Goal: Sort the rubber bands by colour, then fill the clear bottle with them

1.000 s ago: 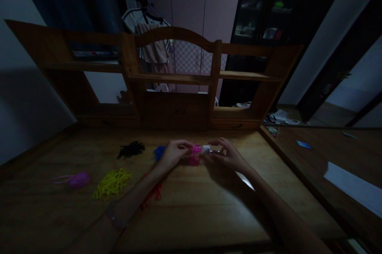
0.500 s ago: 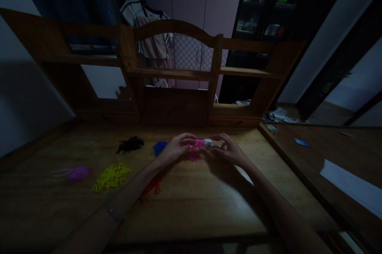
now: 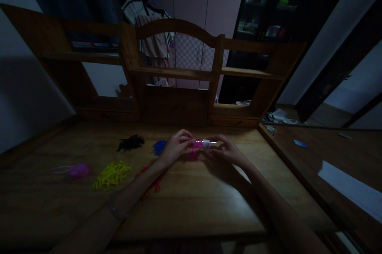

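Note:
A small clear bottle (image 3: pixel 206 143) with a white label lies sideways between my hands, just above the desk. My right hand (image 3: pixel 229 151) grips its right end between thumb and fingers. At the other end my left hand (image 3: pixel 176 147) is closed on a bunch of pink strings (image 3: pixel 193 153); some show pink inside the clear part, others hang below. My left fingertips partly hide the bottle's left end. Left of that hand lies a blue bundle of strings (image 3: pixel 159 147). Red strings (image 3: pixel 155 184) lie partly under my left forearm.
On the wooden desk (image 3: pixel 197 210) lie a yellow string pile (image 3: pixel 112 175), a black string bundle (image 3: pixel 130 143) and a purple rounded item with a loop (image 3: pixel 78 170). A wooden shelf unit (image 3: pixel 176 71) stands along the back. White paper (image 3: pixel 350 186) lies on the surface to the right.
My left fingers have shifted on the pink strings at the bottle's left end. My right hand keeps its hold on the bottle. The view has tilted slightly; the other bundles stay put.

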### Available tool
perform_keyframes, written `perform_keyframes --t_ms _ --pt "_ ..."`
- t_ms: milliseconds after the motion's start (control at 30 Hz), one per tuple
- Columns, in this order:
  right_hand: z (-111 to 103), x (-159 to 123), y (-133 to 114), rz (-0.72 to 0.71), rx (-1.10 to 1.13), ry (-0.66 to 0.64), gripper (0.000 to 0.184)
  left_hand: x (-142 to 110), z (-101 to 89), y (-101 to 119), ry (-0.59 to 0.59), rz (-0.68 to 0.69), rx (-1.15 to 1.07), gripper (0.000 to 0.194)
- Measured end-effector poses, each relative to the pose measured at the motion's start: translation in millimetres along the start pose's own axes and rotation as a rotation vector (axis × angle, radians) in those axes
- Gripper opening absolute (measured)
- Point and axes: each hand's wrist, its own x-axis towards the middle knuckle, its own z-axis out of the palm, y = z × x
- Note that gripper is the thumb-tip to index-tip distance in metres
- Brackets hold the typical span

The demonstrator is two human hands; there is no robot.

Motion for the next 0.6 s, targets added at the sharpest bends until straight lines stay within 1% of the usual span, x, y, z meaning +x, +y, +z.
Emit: perform_keyframes --t_ms 133,233,300,400,467,533,600 --pt "0.5 -0.5 -4.3 0.026 0.038 0.0 0.039 -0.8 1.7 -2.6 0.08 0.044 0.023 0.023" --pt "0.6 -1.4 -10.4 0.087 0.106 -0.01 0.04 -2.0 2.5 -3.7 0.114 0.064 0.027 0.022" --pt "0.8 -1.6 -13.0 0.136 0.16 -0.018 0.042 -2.9 2.2 -2.1 0.096 0.085 0.052 0.02" --pt "0.5 -0.9 -12.6 0.171 0.198 0.007 0.044 -3.6 1.4 3.3 0.048 0.2 0.134 0.017" --pt "0.0 -0.4 -10.5 0.176 0.196 0.03 0.045 -3.6 1.6 6.9 0.044 0.264 0.189 0.015" --pt "-0.1 -0.4 -8.5 0.175 0.196 0.035 0.046 -3.7 2.5 8.8 0.058 0.258 0.19 0.014" --pt "0.2 -0.8 -7.6 0.172 0.209 0.027 0.046 -4.1 3.6 8.9 0.078 0.211 0.137 0.017"
